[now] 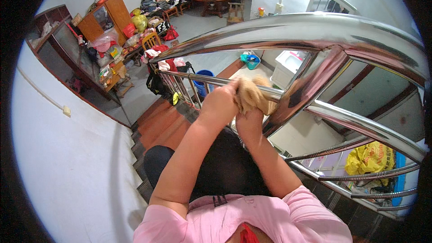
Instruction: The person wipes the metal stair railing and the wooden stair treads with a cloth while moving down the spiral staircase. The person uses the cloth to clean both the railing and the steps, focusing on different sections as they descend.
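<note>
Both of my hands are at a stainless-steel stair railing [216,80], on a lower rail beneath the wide curved handrail [290,30]. A tan cloth [251,94], somewhat blurred, is bunched around that lower rail beside a thick steel post [310,84]. My left hand [221,101] is at the cloth's left side, its fingers against the rail and the cloth's edge. My right hand [249,125] is below the cloth, its fingers mostly hidden by the folds, closed on it.
Red-brown stairs [163,125] descend beside a white wall [67,155]. Clothes and a black bag [155,82] hang at the railing's far end. Beyond stand a blue bucket [203,81], a white sink [290,62] and a wooden wardrobe [116,13]. A yellow plastic bag [369,158] lies behind the lower right rails.
</note>
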`<move>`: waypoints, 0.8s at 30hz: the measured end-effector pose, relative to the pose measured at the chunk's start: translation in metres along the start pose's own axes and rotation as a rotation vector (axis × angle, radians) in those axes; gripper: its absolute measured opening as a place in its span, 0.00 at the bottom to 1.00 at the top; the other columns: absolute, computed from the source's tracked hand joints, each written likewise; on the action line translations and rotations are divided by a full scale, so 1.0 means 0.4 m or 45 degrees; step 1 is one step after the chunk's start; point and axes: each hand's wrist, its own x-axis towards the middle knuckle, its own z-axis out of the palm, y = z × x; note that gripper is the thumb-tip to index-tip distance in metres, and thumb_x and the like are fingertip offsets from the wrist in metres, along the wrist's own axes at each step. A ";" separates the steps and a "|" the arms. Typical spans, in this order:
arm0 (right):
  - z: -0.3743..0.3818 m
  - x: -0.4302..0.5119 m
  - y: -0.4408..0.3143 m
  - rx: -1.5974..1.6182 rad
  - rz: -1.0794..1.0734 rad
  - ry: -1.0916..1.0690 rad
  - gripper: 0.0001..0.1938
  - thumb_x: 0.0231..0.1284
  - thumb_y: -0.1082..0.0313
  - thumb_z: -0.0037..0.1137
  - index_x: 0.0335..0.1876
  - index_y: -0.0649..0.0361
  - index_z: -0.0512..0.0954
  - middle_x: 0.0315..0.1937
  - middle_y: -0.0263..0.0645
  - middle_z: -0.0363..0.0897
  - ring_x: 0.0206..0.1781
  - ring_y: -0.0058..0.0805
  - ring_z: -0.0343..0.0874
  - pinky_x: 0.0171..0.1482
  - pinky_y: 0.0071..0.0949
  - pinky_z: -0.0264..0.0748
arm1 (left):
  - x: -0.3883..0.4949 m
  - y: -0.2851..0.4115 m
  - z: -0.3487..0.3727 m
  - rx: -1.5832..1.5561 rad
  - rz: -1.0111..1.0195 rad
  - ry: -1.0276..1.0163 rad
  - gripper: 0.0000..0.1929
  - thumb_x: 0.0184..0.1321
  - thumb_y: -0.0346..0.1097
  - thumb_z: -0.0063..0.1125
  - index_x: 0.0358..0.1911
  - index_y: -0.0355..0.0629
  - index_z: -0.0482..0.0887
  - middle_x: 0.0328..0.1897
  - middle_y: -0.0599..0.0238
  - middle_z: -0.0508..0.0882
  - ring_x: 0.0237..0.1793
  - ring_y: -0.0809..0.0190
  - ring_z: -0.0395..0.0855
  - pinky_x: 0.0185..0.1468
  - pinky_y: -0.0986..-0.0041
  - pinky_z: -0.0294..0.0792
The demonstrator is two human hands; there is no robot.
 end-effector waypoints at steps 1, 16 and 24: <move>0.021 0.019 0.023 0.205 0.074 -0.015 0.23 0.66 0.70 0.62 0.67 0.62 0.77 0.61 0.52 0.80 0.68 0.53 0.77 0.71 0.47 0.69 | 0.010 -0.030 0.004 0.044 -0.079 -0.023 0.26 0.69 0.38 0.58 0.71 0.47 0.79 0.47 0.39 0.90 0.50 0.35 0.90 0.54 0.48 0.80; -0.046 -0.047 -0.078 0.160 0.058 0.195 0.22 0.71 0.71 0.62 0.69 0.61 0.78 0.66 0.48 0.80 0.71 0.42 0.77 0.74 0.43 0.71 | -0.042 0.073 0.001 0.061 0.235 -0.147 0.34 0.68 0.32 0.54 0.79 0.39 0.66 0.45 0.37 0.89 0.44 0.35 0.90 0.46 0.48 0.81; 0.067 -0.005 0.031 -0.012 0.221 -0.018 0.19 0.70 0.70 0.59 0.64 0.61 0.81 0.63 0.54 0.83 0.70 0.55 0.77 0.73 0.50 0.69 | 0.048 -0.072 -0.008 0.383 -0.073 -0.217 0.29 0.71 0.39 0.54 0.76 0.48 0.72 0.47 0.39 0.90 0.48 0.36 0.90 0.50 0.47 0.81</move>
